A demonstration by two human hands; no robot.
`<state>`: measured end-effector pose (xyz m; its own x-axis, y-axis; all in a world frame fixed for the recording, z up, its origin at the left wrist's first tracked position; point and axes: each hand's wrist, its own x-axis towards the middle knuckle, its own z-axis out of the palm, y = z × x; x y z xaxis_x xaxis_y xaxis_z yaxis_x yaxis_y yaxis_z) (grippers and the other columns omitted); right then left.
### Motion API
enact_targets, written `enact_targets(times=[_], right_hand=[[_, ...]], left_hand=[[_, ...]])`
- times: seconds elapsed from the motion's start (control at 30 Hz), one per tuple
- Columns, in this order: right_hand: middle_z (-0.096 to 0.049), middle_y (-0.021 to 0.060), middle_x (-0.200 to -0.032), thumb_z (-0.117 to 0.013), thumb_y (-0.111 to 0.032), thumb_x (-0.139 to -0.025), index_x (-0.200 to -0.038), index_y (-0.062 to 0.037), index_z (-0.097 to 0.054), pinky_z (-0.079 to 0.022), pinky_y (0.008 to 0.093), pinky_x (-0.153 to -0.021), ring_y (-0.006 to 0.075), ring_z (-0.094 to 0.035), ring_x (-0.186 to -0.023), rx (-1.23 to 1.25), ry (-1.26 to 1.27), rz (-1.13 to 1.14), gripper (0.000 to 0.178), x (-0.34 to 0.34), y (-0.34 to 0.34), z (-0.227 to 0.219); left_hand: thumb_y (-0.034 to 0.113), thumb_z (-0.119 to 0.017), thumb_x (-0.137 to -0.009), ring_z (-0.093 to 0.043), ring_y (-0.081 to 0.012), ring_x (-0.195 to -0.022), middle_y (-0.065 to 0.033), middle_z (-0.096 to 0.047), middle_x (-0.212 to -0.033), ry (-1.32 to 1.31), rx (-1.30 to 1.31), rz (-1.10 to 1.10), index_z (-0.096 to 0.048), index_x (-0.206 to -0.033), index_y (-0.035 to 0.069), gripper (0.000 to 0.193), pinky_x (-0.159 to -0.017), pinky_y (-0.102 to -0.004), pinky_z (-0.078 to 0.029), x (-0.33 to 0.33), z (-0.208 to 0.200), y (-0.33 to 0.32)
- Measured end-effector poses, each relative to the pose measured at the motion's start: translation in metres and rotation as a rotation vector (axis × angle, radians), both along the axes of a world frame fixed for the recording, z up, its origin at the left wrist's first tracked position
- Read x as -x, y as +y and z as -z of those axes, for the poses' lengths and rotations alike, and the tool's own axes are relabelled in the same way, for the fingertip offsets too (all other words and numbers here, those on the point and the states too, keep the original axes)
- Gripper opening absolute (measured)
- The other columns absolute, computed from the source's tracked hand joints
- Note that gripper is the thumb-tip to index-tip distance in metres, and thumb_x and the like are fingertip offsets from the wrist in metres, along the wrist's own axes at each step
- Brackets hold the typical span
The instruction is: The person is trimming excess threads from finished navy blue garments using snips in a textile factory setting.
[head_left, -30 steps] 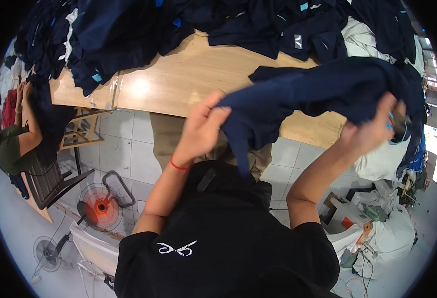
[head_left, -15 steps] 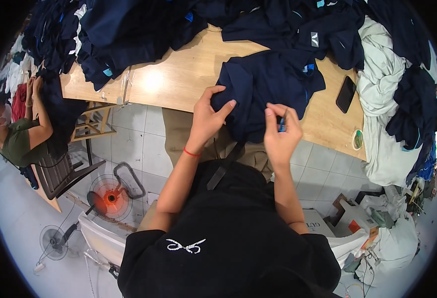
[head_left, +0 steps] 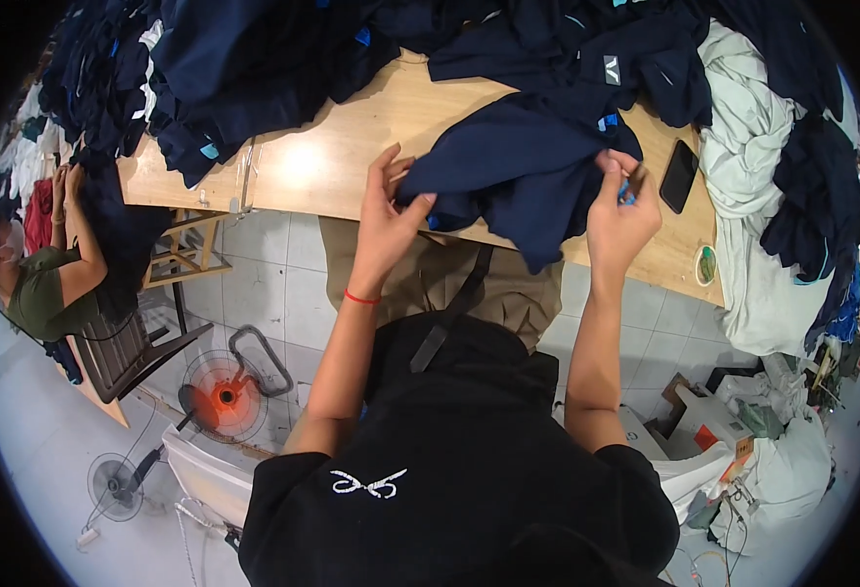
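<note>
A navy garment (head_left: 518,161) spreads between my two hands, partly on the table and partly hanging over its near edge. My left hand (head_left: 383,230) grips its left end between thumb and fingers. At the garment's right side, my right hand (head_left: 625,220) is closed around a small blue tool (head_left: 628,194), mostly hidden by the fingers. The right thumb and fingertips meet at the cloth's edge, slightly blurred, and I cannot tell if they pinch it. A bright blue tag (head_left: 608,122) shows on the cloth near that hand.
More navy garments (head_left: 244,78) heap along the far side of the wooden table (head_left: 342,147). A black phone (head_left: 679,176) lies on the right, beside pale cloth (head_left: 743,166) draping off the table. Fans (head_left: 226,395) stand at lower left; a co-worker (head_left: 48,284) sits far left.
Both hands have moved apart, the left one leftward and the right one to the right and farther away. The garment has been turned and now stretches wider, a corner drooping over the table edge.
</note>
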<state>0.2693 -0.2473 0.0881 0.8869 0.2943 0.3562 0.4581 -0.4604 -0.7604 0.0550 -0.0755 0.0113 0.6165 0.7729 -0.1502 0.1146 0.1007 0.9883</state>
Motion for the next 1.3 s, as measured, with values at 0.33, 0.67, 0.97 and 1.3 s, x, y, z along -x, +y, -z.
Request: enact_targets(times=[0.33, 0.67, 0.97, 1.3], right_hand=[[-0.076, 0.013, -0.105, -0.079, 0.004, -0.089, -0.111, 0.0041, -0.077, -0.057, 0.0296, -0.083, 0.0211, -0.075, -0.09, -0.078, 0.312, -0.427, 0.023, 0.095, 0.013, 0.027], [-0.074, 0.0008, -0.094, -0.081, -0.003, -0.092, -0.109, 0.0062, -0.076, -0.054, 0.0271, -0.079, 0.0114, -0.065, -0.08, -0.148, 0.665, -0.339, 0.02, 0.089, 0.014, 0.038], [-0.068, 0.0025, -0.092, -0.063, -0.01, -0.108, -0.122, -0.0015, -0.065, -0.049, 0.0232, -0.051, 0.0074, -0.065, -0.069, -0.792, 1.316, -0.588, 0.017, 0.063, -0.028, -0.025], [-0.069, 0.002, -0.086, -0.058, -0.016, -0.109, -0.119, -0.0017, -0.066, -0.036, 0.0242, -0.04, 0.0083, -0.05, -0.049, -0.946, 1.164, -0.036, 0.019, 0.029, -0.058, -0.042]], left_hand=[[-0.007, -0.073, -0.09, -0.065, -0.0194, -0.123, -0.0173, -0.068, -0.133, 0.007, -0.237, 0.055, -0.058, -0.142, -0.003, 0.055, -0.106, -0.0336, -0.051, 0.001, 0.026, -0.014], [-0.001, -0.075, -0.098, -0.066, -0.0079, -0.098, -0.0033, -0.072, -0.109, -0.399, 0.17, -0.025, -0.071, -0.119, -0.002, 0.021, -0.084, -0.0237, -0.053, -0.024, -0.067, -0.018], [0.001, -0.082, -0.08, -0.064, -0.0308, -0.097, -0.0145, -0.061, -0.103, 0.088, -0.693, -0.042, -0.076, -0.105, 0.002, 0.026, -0.085, -0.0398, -0.053, -0.02, -0.012, -0.015], [0.005, -0.066, -0.098, -0.075, -0.0319, -0.1, -0.0161, -0.077, -0.115, -0.197, 0.844, -0.008, -0.073, -0.117, -0.001, 0.021, -0.089, -0.0437, -0.061, 0.017, 0.001, 0.0]])
